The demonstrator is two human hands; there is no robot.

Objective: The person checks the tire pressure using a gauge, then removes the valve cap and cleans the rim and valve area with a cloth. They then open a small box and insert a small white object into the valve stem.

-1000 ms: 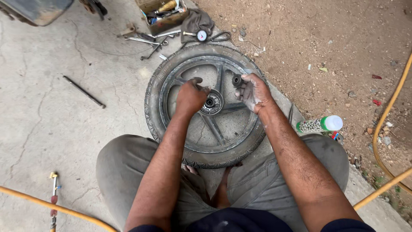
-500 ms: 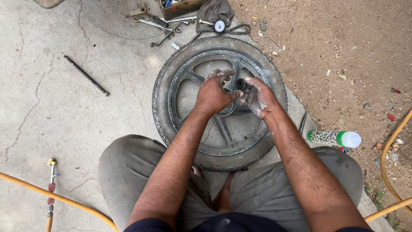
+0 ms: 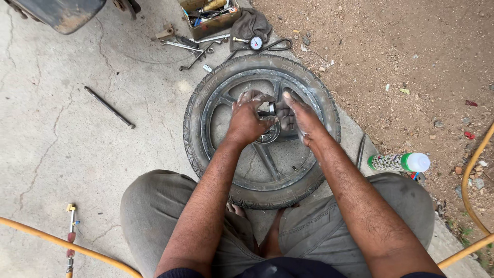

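Note:
A black motorcycle wheel with its tyre (image 3: 206,98) lies flat on the concrete between my knees. Both hands meet just above its hub (image 3: 267,136). My left hand (image 3: 246,118) curls its fingers around a small metal ring (image 3: 271,108). My right hand (image 3: 301,116), dark with grease, pinches the same ring from the other side. The ring sits over the hub; I cannot tell whether it touches it.
Beyond the wheel lie a box of tools (image 3: 208,15), a grey cloth (image 3: 249,23), a pressure gauge (image 3: 256,42) and loose wrenches (image 3: 188,46). A metal rod (image 3: 109,107) lies left, a green-capped spray can (image 3: 399,162) right. Yellow hose (image 3: 51,242) runs near my legs.
My hands have come together from the spokes to the hub and now hold the small ring between them. The view has shifted slightly.

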